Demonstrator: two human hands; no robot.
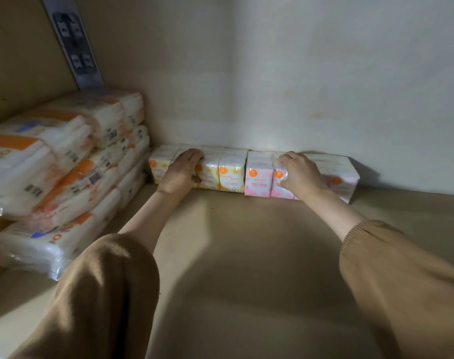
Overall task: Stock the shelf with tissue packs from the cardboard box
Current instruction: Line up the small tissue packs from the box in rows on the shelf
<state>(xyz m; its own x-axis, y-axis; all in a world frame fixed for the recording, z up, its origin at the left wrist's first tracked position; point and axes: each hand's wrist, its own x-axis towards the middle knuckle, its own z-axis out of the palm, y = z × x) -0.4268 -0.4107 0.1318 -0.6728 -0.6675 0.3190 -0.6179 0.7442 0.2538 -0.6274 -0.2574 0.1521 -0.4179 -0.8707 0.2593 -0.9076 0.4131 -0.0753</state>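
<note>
Against the far wall (324,86) of the shelf (246,242), a yellow pack (232,177) and a pink pack (258,180) stand side by side, touching. The left hand (180,172) grips the yellow pack, fingers curled over its top; the right hand (301,174) grips the pink pack likewise. Big packs (65,164) are stacked at left.

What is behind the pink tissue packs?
The pale back wall rises right behind the pink tissue packs. The right hand gripping them covers part of the row; any gap is hidden.
</note>
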